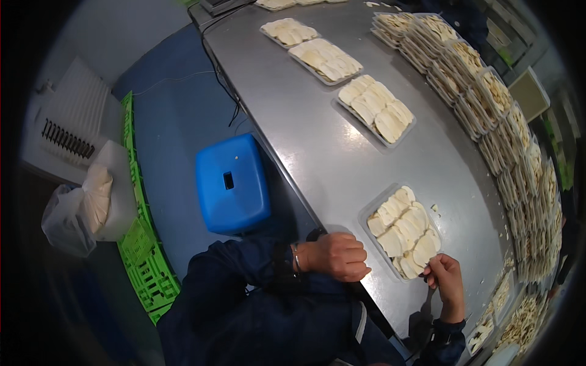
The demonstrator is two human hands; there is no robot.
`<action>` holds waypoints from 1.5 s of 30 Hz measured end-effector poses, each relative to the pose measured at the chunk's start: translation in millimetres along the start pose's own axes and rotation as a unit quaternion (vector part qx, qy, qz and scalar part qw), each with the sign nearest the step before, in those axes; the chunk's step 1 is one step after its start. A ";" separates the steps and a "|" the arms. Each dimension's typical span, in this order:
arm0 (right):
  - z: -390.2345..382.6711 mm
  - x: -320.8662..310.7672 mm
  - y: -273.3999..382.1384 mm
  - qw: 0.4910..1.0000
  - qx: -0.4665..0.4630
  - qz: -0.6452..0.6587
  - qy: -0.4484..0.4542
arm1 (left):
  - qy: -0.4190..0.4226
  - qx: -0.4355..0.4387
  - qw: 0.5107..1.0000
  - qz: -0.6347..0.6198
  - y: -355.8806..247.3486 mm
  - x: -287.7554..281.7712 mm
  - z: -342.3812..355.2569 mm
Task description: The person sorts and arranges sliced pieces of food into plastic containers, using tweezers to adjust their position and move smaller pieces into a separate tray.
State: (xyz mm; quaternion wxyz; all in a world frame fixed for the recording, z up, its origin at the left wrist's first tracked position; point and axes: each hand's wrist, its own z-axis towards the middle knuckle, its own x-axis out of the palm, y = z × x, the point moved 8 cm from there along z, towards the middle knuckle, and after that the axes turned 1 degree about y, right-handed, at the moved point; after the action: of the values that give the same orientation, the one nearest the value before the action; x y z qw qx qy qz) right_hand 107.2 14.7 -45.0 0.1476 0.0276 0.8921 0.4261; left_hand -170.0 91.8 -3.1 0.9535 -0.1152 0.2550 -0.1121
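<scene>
Far left of the near tray (pixel 371 210), a ribbed white panel (pixel 78 100) stands at the wall, with a clear bag (pixel 68 222) below it. Green crates (pixel 148 256) form a curved line on the blue floor (pixel 165 152), also well left of the near tray. A blue stool (pixel 235 189) with a dark slot in its top stands closer in, left of the near tray and beyond the edge of the steel table (pixel 293 122).

The left hand (pixel 337 257), with a metal band at the wrist, lies just beside the near tray, on its lower left; it is clenched, back upward, and whether anything is inside cannot be told. Beyond the near tray, three trays (pixel 389 143) of pale slices recede in a row up the table.

The near tray lies on the table between the hands, filled with overlapping slices (pixel 404 233). The right hand (pixel 448 280) meets its lower right corner, thumb and fingers drawn together at the slices' edge; whether they grip a slice or only press it cannot be told.

Crumbs (pixel 434 208) lie just right of the near tray. Farther right, stacked trays (pixel 450 82) curve along the table, above a loose heap (pixel 519 327) of pieces.
</scene>
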 end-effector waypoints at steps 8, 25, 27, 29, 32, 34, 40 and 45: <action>41.1 78.0 45.1 0.997 -0.001 -0.012 0.081 | -0.035 -0.037 0.998 0.038 -16.7 -34.9 -39.9; 162.1 287.2 188.7 0.965 -0.047 0.040 0.254 | -0.032 -0.269 0.957 0.103 -16.1 -88.5 -130.6; 185.4 304.9 203.2 0.965 -0.044 0.046 0.254 | -0.033 -0.278 0.954 0.106 -12.7 -94.3 -133.4; 202.8 340.2 219.7 0.959 -0.034 0.055 0.276 | -0.039 -0.299 0.946 0.120 -13.6 -109.0 -142.1; 230.9 362.4 244.1 0.968 -0.026 0.055 0.245 | -0.061 -0.324 0.935 0.134 -7.4 -123.2 -153.5; 247.9 381.9 259.8 0.959 -0.027 0.079 0.271 | -0.072 -0.344 0.924 0.153 -2.7 -136.6 -157.7; 288.1 424.5 293.1 0.965 -0.034 0.087 0.245 | -0.099 -0.401 0.894 0.176 7.1 -158.8 -174.5; 305.6 446.2 312.2 0.969 -0.043 0.106 0.217 | -0.095 -0.421 0.880 0.197 12.0 -167.0 -175.0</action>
State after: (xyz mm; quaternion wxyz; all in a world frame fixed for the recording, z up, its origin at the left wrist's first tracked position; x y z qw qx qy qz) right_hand -255.0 521.0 -93.5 -0.0947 0.0223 0.8758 0.4728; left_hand -398.9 120.2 -77.1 0.8373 -0.4628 0.2037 0.2077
